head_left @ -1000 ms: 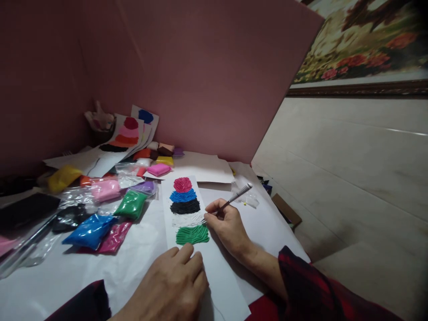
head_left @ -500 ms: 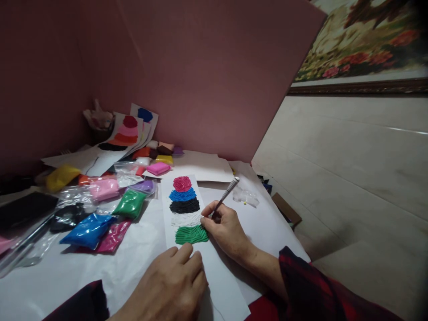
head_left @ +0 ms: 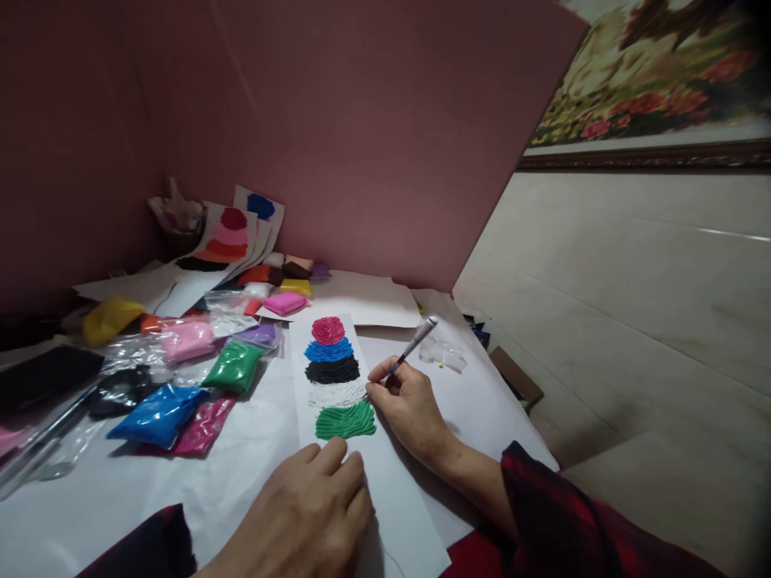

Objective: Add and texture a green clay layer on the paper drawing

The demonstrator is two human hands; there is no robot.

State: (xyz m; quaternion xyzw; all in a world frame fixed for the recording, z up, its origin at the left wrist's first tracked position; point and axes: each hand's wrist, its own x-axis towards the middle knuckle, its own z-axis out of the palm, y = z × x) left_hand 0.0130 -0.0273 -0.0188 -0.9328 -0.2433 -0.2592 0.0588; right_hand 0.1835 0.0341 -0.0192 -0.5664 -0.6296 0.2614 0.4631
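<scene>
A long white paper strip (head_left: 397,514) lies on the table with stacked clay bands on it: magenta (head_left: 328,329), blue (head_left: 328,351), black (head_left: 332,370), white (head_left: 336,393) and green (head_left: 345,420). My right hand (head_left: 409,405) grips a thin sculpting tool (head_left: 414,345) like a pen, its tip at the right edge of the white band. My left hand (head_left: 307,514) rests flat on the near end of the strip, fingers curled, just below the green band.
Bags of coloured clay lie to the left: blue (head_left: 157,414), green (head_left: 234,366), pink (head_left: 188,340), yellow (head_left: 108,319). Finished clay sheets (head_left: 226,237) lean on the pink board (head_left: 361,136) behind. A small cardboard box (head_left: 516,376) sits at the table's right edge.
My right hand has shifted slightly along the white band's right edge, and the tool's handle has swung steeper. The left hand has stayed put.
</scene>
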